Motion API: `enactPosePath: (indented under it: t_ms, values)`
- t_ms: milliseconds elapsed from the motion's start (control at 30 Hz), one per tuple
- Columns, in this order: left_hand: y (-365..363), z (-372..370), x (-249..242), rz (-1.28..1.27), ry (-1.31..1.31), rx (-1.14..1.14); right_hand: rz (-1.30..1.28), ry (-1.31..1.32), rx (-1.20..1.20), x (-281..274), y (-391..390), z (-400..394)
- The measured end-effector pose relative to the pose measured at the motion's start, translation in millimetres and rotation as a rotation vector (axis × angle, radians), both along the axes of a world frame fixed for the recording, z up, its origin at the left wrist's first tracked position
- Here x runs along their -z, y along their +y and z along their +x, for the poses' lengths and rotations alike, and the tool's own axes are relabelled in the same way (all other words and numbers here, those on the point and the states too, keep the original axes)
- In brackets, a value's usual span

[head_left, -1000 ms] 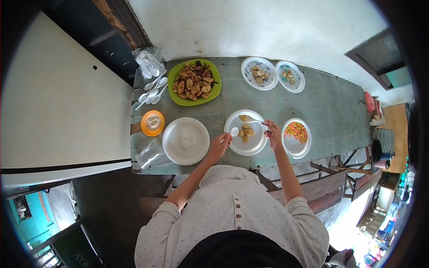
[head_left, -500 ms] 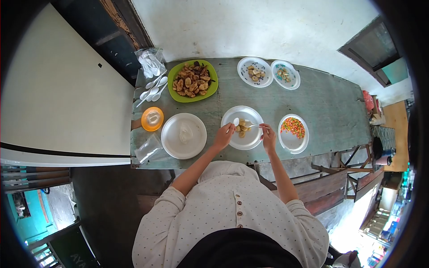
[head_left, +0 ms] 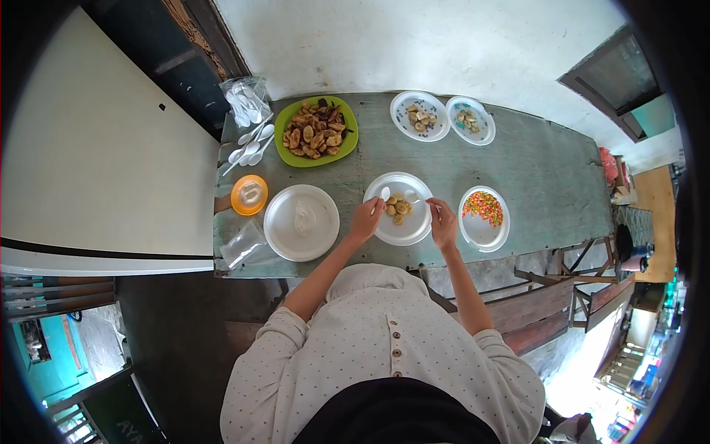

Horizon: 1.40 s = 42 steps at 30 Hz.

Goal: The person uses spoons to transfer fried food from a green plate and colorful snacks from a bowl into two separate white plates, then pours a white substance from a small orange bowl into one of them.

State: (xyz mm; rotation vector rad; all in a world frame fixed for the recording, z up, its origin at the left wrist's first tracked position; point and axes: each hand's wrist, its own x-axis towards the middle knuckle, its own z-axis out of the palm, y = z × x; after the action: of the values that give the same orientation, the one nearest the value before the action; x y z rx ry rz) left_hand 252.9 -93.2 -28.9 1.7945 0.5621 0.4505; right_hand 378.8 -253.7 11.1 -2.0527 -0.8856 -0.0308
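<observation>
My left hand (head_left: 366, 220) is closed on a white plastic spoon (head_left: 385, 193), its bowl pointing up over the left side of a white plate (head_left: 405, 240). From the right, my right hand (head_left: 444, 224) pinches a second white plastic spoon (head_left: 412, 196), whose head lies over the same plate. Between the two spoons, a small heap of sliced, browned pieces that look like fried banana (head_left: 398, 209) sits on the plate. Just right of my right hand stands a white dish (head_left: 481, 238) holding chopped red, orange and green bits, possibly chillies.
A green plate (head_left: 353, 140) at the back holds more browned pieces. Loose spoons (head_left: 253, 147), an orange dish (head_left: 239, 206), a clear plastic bag (head_left: 242, 246) and a large white plate (head_left: 285, 244) are at left. Two patterned plates (head_left: 400, 127) with pieces stand near the wall.
The spoon in my right hand has drawn slightly up and away from the pieces, which lie a little differently. The left spoon has shifted slightly toward the plate's left side.
</observation>
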Motion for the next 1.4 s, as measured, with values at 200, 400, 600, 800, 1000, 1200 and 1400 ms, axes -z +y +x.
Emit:
enactPosePath:
  t_ms: [200, 400, 600, 800, 1000, 1200, 1400]
  values:
    - [4.5, 0.4, 7.3, 0.064, 0.079, 0.012, 0.002, 0.116, -0.024, 16.6, -1.7, 9.1]
    - [7.3, -0.7, 4.7, 0.040, 0.035, 0.051, -0.019, 0.169, -0.088, 12.4, -5.2, 2.0]
    - [12.8, -0.2, -1.0, 0.045, 0.064, 0.091, -0.060, 0.186, 0.079, 10.4, -9.3, 1.3]
    - [13.2, 3.5, 1.4, 0.114, 0.085, 0.102, -0.096, 0.039, 0.114, 2.6, -8.8, -10.5]
    - [16.6, 3.1, -5.3, 0.134, 0.092, 0.141, -0.097, 0.038, 0.142, 11.0, -8.7, -7.1]
    - [22.1, 2.3, -16.1, 0.084, 0.025, 0.105, 0.028, 0.317, 0.172, -6.2, 8.1, -5.2]
    - [24.8, -11.7, -22.8, -0.041, -0.060, 0.000, 0.205, 0.434, 0.070, -9.1, 79.3, 18.3]
